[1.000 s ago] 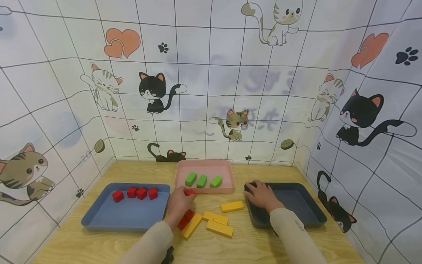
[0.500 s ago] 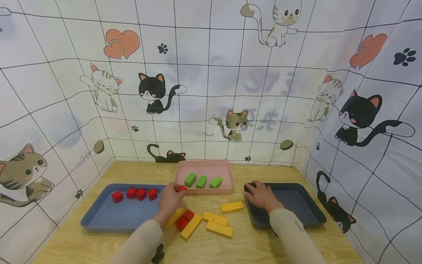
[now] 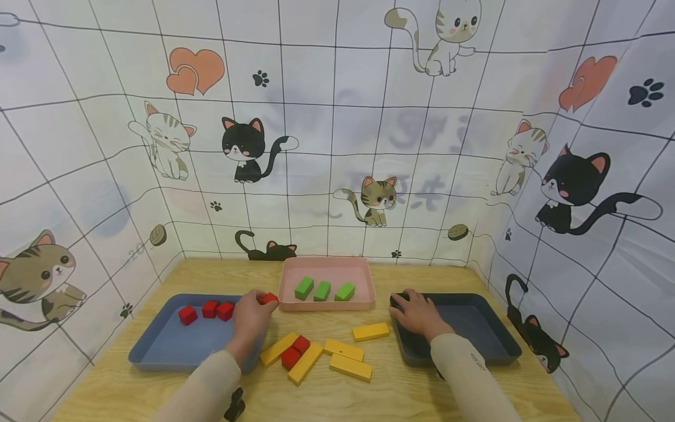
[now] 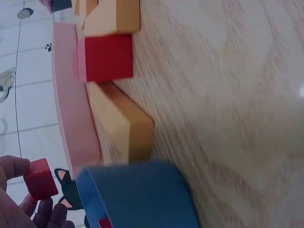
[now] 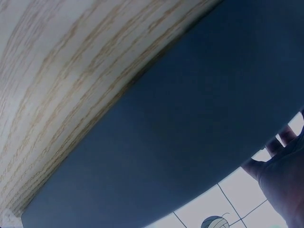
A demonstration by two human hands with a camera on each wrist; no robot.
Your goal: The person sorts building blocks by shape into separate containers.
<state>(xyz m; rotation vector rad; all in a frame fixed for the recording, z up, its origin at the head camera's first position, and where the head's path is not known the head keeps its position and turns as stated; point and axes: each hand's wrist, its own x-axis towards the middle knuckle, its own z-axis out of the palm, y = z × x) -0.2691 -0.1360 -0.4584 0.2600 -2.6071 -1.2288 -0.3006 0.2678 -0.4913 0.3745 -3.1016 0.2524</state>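
Observation:
My left hand (image 3: 251,317) pinches a red cube (image 3: 269,298) between thumb and fingers, over the right edge of the blue tray (image 3: 169,346). The left wrist view shows that held red cube (image 4: 41,179) up above the tray's corner. Inside the blue tray sit several red cubes (image 3: 187,315); the hand covers part of that row. My right hand (image 3: 419,315) rests with spread, relaxed fingers on the left rim of the dark tray (image 3: 469,334), holding nothing. Two more red cubes (image 3: 295,351) lie on the table between yellow blocks (image 3: 306,363).
At the back middle stands a pink tray (image 3: 327,266) with three green blocks (image 3: 322,291) inside. More yellow blocks (image 3: 350,367) lie loose on the wooden table (image 3: 401,392) between the trays. A cat-patterned curtain (image 3: 316,146) encloses the back and sides.
My left hand has moved left with the red cube, from in front of the pink tray to the blue tray's right edge, uncovering a yellow block. The right hand stays put.

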